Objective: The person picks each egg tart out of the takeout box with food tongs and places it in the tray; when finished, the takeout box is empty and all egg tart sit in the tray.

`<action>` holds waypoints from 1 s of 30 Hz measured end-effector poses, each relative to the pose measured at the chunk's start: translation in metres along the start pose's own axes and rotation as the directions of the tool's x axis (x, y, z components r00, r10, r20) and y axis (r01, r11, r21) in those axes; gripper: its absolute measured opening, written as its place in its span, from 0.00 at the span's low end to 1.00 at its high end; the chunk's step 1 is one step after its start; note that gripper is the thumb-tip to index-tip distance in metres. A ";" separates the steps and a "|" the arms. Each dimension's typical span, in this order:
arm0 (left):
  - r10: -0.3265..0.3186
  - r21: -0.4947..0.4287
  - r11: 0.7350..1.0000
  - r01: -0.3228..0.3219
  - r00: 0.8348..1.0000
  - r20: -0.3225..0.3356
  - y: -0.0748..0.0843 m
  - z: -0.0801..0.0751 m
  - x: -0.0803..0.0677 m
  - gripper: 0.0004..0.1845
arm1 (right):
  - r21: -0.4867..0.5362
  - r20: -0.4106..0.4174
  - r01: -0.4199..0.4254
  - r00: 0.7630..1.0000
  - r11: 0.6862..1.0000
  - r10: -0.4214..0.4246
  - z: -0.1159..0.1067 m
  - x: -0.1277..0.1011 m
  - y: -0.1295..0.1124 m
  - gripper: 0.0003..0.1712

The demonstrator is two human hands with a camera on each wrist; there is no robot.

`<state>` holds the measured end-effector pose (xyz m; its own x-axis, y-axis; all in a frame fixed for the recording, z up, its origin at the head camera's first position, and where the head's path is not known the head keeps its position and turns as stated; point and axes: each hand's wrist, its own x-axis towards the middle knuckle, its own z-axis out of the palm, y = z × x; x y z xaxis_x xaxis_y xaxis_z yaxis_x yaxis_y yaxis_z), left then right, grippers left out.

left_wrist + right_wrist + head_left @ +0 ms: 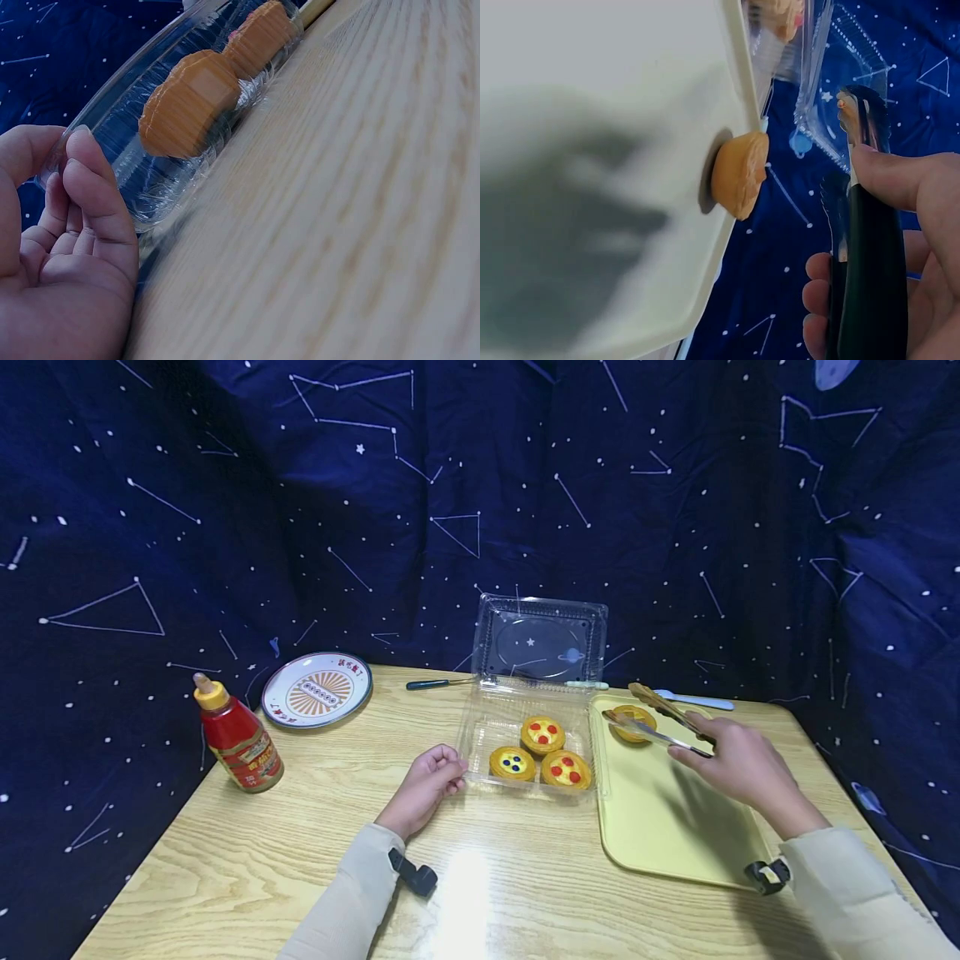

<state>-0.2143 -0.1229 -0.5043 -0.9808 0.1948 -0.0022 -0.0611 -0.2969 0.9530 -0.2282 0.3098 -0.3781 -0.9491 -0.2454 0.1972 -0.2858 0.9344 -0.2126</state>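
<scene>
My left hand point(427, 783) pinches the left front corner of a clear plastic clamshell box point(480, 727), as the left wrist view also shows. Inside it sit three egg tarts, two with red dots point(543, 736) and one with dark blue dots point(513, 764). In my right hand point(742, 762) is a pair of metal tongs point(660, 733) with dark handles, held over a yellow tray point(667, 818). Another tart point(633, 724) rests at the tray's far left corner. The right wrist view shows the tong tips point(862, 112) spread and apart from that tart point(739, 174).
A red sauce bottle point(243, 743) with a yellow cap stands at the left, near a patterned plate point(318, 690). A dark-handled utensil point(431, 683) lies behind the box. A pale blue utensil point(697, 700) lies behind the tray. The box lid point(540, 639) stands raised.
</scene>
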 end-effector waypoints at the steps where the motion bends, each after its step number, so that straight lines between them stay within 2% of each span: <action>1: 0.000 0.000 1.000 0.000 1.000 0.002 0.000 0.000 0.000 0.06 | 0.002 -0.008 0.010 1.000 1.000 -0.010 0.000 0.000 -0.002 0.42; 9: -0.001 0.002 1.000 0.001 1.000 0.010 0.001 -0.001 -0.001 0.06 | 0.023 -0.029 0.050 0.998 0.998 -0.050 0.002 0.000 -0.017 0.39; 30: 0.003 -0.004 1.000 -0.003 1.000 0.011 0.001 0.000 -0.001 0.06 | 0.023 0.003 0.165 0.986 0.986 -0.165 0.018 0.013 -0.054 0.33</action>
<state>-0.2136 -0.1237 -0.5030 -0.9789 0.2043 0.0038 -0.0591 -0.3013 0.9517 -0.2271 0.2513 -0.3808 -0.8892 -0.3975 0.2267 -0.4418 0.8747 -0.1991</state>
